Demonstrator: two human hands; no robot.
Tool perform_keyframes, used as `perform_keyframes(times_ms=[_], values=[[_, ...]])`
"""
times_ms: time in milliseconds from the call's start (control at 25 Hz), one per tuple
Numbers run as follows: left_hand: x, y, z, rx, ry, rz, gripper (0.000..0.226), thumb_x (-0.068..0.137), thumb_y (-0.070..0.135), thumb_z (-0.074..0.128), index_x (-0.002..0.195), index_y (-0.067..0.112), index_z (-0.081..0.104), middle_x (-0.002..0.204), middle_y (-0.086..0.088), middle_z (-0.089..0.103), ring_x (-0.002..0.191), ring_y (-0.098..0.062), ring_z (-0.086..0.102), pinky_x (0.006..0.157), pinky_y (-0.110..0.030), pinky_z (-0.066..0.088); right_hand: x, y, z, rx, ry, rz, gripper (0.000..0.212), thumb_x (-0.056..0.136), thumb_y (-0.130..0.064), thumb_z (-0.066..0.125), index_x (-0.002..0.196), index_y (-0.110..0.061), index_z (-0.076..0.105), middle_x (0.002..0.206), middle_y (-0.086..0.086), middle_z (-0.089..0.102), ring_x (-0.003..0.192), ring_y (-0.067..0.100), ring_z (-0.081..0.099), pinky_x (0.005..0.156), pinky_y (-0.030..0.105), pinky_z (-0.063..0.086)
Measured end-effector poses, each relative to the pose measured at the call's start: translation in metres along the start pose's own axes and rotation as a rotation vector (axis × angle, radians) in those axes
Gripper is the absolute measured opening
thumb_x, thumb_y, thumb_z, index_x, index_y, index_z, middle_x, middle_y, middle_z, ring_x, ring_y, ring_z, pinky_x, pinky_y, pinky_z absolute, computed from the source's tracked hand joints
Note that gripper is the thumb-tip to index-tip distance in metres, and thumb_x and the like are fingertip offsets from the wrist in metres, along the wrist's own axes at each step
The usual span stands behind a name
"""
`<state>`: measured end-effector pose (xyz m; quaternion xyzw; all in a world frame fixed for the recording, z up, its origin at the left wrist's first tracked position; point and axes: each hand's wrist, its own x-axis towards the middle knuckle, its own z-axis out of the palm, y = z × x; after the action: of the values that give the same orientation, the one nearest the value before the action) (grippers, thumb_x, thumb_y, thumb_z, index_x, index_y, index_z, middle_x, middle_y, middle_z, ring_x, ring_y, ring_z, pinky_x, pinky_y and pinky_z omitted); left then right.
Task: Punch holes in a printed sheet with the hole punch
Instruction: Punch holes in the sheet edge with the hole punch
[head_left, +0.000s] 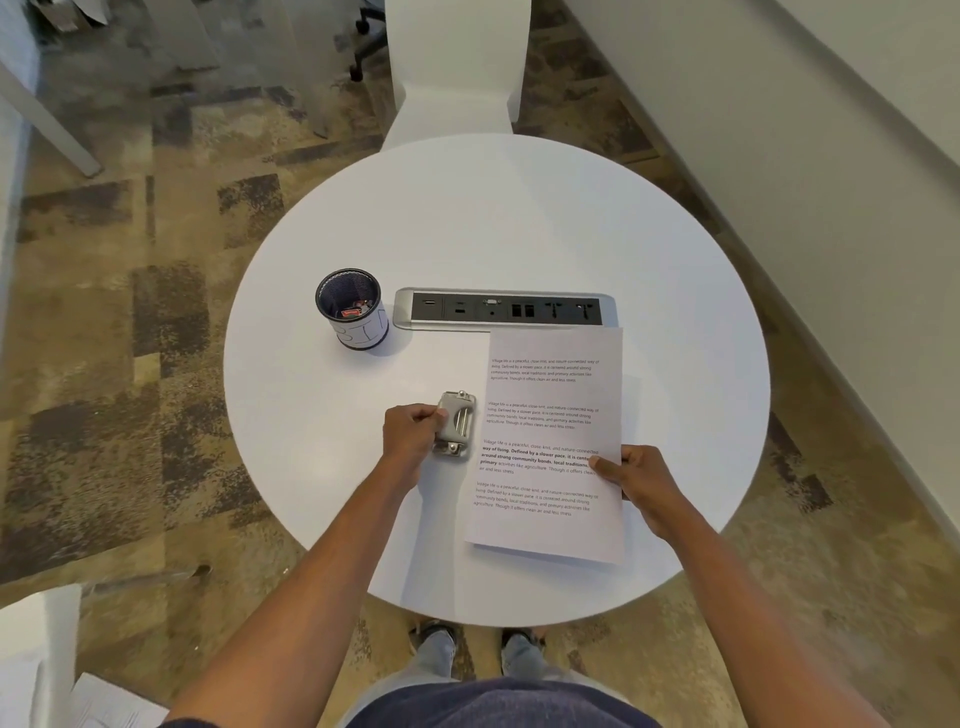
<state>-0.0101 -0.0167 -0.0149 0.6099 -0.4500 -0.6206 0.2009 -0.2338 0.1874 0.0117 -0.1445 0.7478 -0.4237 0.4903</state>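
Observation:
A printed sheet (550, 415) with several blocks of text lies on the round white table (493, 218), right of centre. My right hand (631, 475) pinches its right edge, thumb on top of the paper. A small grey metal hole punch (456, 425) stands on the table just left of the sheet's left edge. My left hand (410, 434) grips the punch from its left side, fingers curled around the body. The punch's right side sits close to the paper's edge; whether the sheet is inside its slot is unclear.
A black mesh cup (350, 309) with a white label holds small items at the back left. A recessed socket strip (504, 310) lies across the table's middle, touching the sheet's top edge. A white chair (457, 67) stands beyond the table. Loose papers (104, 701) lie on the floor.

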Motion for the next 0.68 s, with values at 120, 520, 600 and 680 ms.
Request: perform_keyframes(times_ms=[120, 520, 600, 680], values=[[-0.002, -0.002, 0.008, 0.024, -0.011, 0.006, 0.010, 0.083, 0.006, 0.070, 0.090, -0.001, 0.072, 0.087, -0.014, 0.068, 0.078, -0.023, 0.059, 0.071, -0.030, 0.047, 0.001, 0.003, -0.001, 0.008, 0.000, 0.009, 0.014, 0.087, -0.010, 0.070, 0.096, -0.001, 0.075, 0.099, 0.016, 0.077, 0.087, 0.030, 0.073, 0.087, 0.055, 0.054], [-0.002, -0.003, 0.014, 0.081, -0.041, 0.016, 0.001, 0.081, 0.005, 0.071, 0.082, 0.006, 0.071, 0.085, -0.013, 0.068, 0.081, -0.026, 0.062, 0.090, -0.047, 0.055, 0.011, 0.004, 0.002, -0.030, -0.020, 0.041, 0.008, 0.088, -0.010, 0.070, 0.091, -0.004, 0.075, 0.099, 0.015, 0.077, 0.085, 0.027, 0.072, 0.081, 0.043, 0.056], [-0.002, -0.001, 0.012, 0.095, -0.046, 0.021, 0.004, 0.080, 0.005, 0.072, 0.080, 0.008, 0.070, 0.083, -0.011, 0.067, 0.081, -0.025, 0.060, 0.085, -0.042, 0.054, 0.014, 0.003, 0.002, -0.050, -0.024, 0.044, 0.015, 0.088, -0.011, 0.070, 0.095, 0.002, 0.073, 0.102, 0.019, 0.076, 0.085, 0.028, 0.071, 0.083, 0.045, 0.055], [-0.002, 0.000, 0.009, 0.113, -0.045, 0.039, 0.007, 0.079, 0.008, 0.074, 0.084, 0.010, 0.068, 0.084, -0.009, 0.067, 0.080, -0.023, 0.058, 0.077, -0.038, 0.049, 0.017, 0.002, 0.003, -0.063, -0.032, 0.046, 0.020, 0.088, -0.011, 0.069, 0.098, 0.006, 0.071, 0.105, 0.021, 0.074, 0.089, 0.031, 0.072, 0.084, 0.046, 0.055]])
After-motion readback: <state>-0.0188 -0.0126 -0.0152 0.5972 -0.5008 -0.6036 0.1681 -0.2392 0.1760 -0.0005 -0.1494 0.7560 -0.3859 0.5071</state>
